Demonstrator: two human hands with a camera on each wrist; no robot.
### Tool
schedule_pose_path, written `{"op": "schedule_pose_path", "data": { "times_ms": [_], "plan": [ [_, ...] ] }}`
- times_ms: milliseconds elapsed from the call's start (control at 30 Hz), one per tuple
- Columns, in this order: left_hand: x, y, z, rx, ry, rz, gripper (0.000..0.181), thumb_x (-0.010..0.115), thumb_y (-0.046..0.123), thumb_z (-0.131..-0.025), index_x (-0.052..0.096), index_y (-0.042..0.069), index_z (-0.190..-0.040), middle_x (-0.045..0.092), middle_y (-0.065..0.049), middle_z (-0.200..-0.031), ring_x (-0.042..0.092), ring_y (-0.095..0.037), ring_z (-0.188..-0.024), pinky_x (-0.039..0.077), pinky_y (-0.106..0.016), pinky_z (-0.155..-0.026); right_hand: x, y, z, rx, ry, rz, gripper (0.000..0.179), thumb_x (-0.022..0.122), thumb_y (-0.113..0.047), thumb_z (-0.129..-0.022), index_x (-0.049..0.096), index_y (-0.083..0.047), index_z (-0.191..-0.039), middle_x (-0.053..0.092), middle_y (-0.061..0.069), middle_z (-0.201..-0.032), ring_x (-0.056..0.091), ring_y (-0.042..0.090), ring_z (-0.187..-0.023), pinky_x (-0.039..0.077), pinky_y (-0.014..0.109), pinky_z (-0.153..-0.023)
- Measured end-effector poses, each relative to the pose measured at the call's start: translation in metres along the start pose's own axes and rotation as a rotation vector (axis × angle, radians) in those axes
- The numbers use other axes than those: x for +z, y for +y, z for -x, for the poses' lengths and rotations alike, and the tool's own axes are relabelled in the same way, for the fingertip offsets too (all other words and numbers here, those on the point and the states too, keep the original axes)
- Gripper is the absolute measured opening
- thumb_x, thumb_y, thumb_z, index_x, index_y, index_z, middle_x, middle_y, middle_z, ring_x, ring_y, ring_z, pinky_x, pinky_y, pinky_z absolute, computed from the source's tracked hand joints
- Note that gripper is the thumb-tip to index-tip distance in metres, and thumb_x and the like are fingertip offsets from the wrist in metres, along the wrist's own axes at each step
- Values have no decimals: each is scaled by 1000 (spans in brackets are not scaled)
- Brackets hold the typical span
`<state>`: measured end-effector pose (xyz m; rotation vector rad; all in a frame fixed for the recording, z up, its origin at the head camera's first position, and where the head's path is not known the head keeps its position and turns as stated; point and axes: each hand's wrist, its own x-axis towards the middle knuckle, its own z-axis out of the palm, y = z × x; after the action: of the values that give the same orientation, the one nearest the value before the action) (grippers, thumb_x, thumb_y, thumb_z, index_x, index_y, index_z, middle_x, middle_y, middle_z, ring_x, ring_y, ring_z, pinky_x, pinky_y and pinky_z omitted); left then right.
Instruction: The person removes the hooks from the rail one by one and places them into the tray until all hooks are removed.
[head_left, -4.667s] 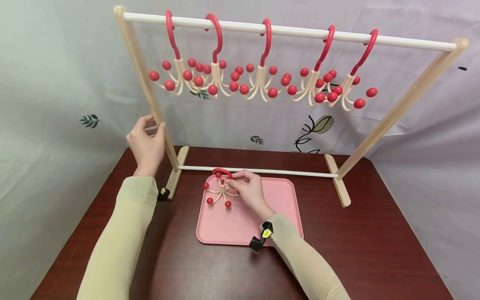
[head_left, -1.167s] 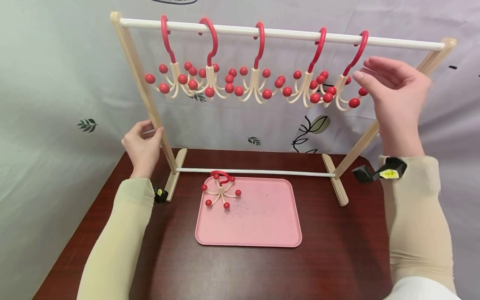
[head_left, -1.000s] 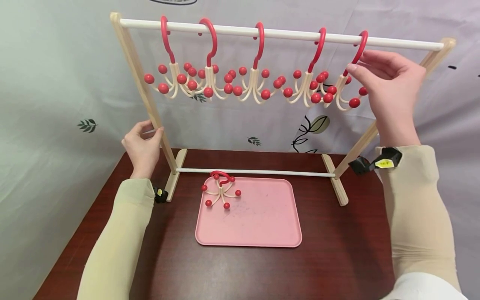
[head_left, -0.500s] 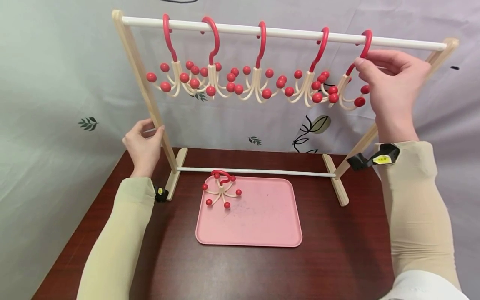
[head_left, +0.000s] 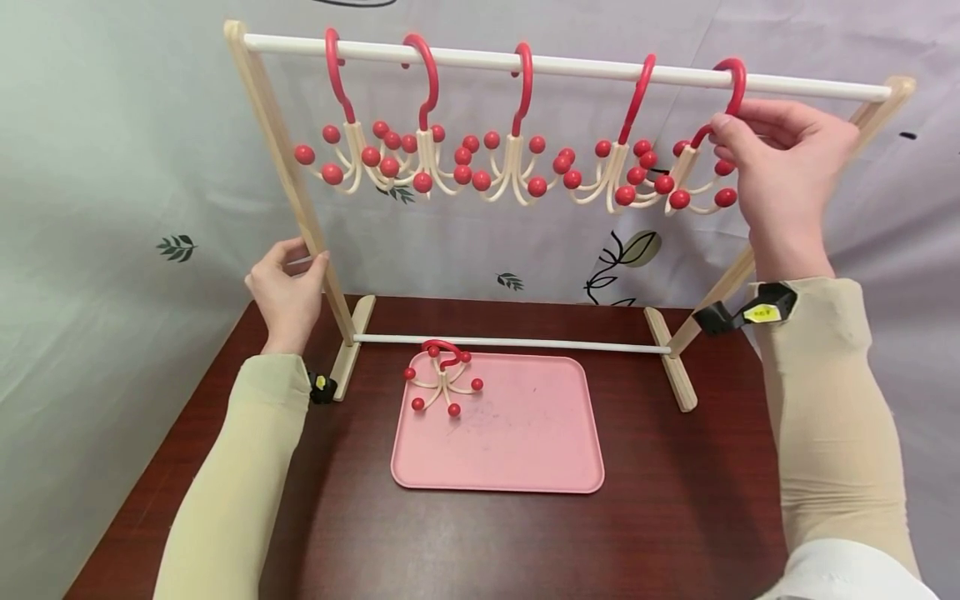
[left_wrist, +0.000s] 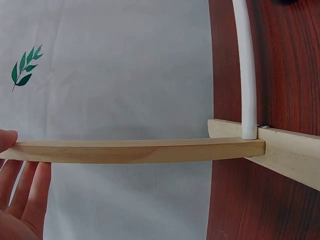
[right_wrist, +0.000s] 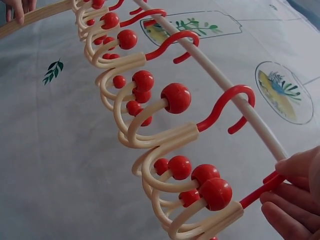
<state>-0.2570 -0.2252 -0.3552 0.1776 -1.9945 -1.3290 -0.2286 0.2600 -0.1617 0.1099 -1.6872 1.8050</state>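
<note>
"Head view: where's the end red-balled hanger (head_left: 682, 172)?"
"Left of the right hand (head_left: 798, 171), which pinches its red hook (head_left: 739, 82), stem slanting down-left."
"Left wrist?"
"Left hand (left_wrist: 22, 200) pinches the wooden upright (left_wrist: 125, 152)."
"Right wrist?"
"White rail (right_wrist: 266, 135) beside the hand."

there is room to pass between the hangers (head_left: 513, 158) and the bottom bar (head_left: 540, 344); posts (head_left: 283, 167) block both sides.

The head view looks forward and down on the whole rack (head_left: 585, 68), the left-wrist view faces one post (left_wrist: 140, 151) up close, turned sideways, and the right-wrist view looks closely along the hangers (right_wrist: 170, 136), which the head view shares.
</note>
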Motion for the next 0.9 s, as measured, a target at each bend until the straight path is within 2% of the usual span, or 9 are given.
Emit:
{"op": "schedule_pose_path", "data": {
  "times_ms": [133,400,667,900],
  "plan": [
    [0,0,0,-9,-5,3,30,79,23,-92,76,11,-120,74,-6,-109,73,-14,-95,60,-26,-82,-1,1,1,6,14,-9,31,91,-7,-76,79,1,-103,76,11,-94,72,20,-83,59,20,-75],
    [-1,0,0,-21,-2,2,31,79,23,-92,76,12,-120,75,-6,-110,73,-13,-95,60,-26,-82,-7,-2,-1,-31,38,-25,30,90,-6,-78,79,2,-104,75,11,-93,72,20,-82,58,19,-76],
    [-1,-1,0,-16,0,3,31,79,23,-91,76,12,-120,75,-6,-110,73,-13,-95,60,-26,-82,-21,-9,2,-38,110,-14,37,93,-14,-75,77,-1,-106,71,11,-103,72,19,-88,56,20,-87],
    [-1,0,0,-18,5,1,31,80,23,-91,76,12,-119,75,-6,-110,73,-14,-94,60,-26,-82,-27,-20,10,-64,164,-20,36,93,-12,-75,77,0,-105,72,13,-105,72,19,-85,56,21,-87]
  ]
}}
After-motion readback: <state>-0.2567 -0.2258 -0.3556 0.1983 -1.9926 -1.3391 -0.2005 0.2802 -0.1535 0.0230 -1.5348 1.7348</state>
